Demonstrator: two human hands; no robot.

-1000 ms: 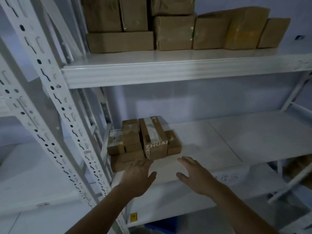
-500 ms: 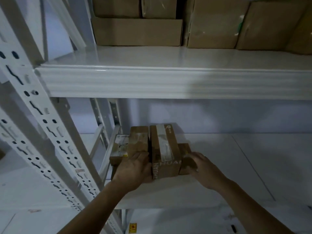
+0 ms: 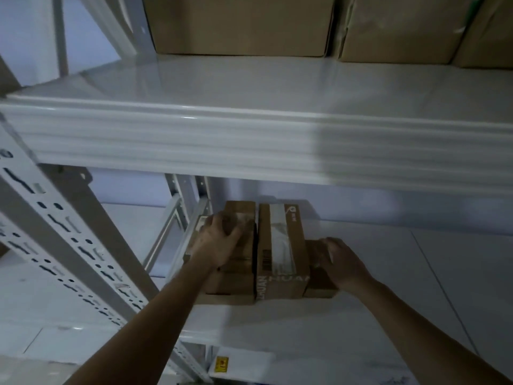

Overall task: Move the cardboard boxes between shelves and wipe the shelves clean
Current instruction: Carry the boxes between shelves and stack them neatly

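Both hands pushed further in since half a second ago, camera closer too, cluster of small cardboard boxes now bigger in view under the upper shelf edge. Left hand [image 3: 219, 240] lies on top of the left stack of boxes [image 3: 240, 273], fingers curled over its far upper edge, gripping it; thumb side toward the taped box. Right hand [image 3: 340, 263] cups the low small box [image 3: 316, 284] at the right end of the cluster, fingers bent over its top, holding it. Between the hands stands the taped box [image 3: 283, 254], taller, clear tape strip down its top, barcode label and printed letters "HUAN" on the near face, touching the boxes on both sides. Whole cluster sits on the lower shelf [image 3: 388, 273], left end, just beside the rear uprights, near the front edge. White perforated upright post [image 3: 55, 240] runs diagonally at left. Upper shelf [image 3: 249, 87] above, white, glossy, thick ribbed front lip; large cardboard boxes [image 3: 241, 23] lined up at its back, tops cut off by the frame. Small yellow sticker [image 3: 221, 364] on the frame below the lower shelf. Dim lighting, details on the left stack blurry.
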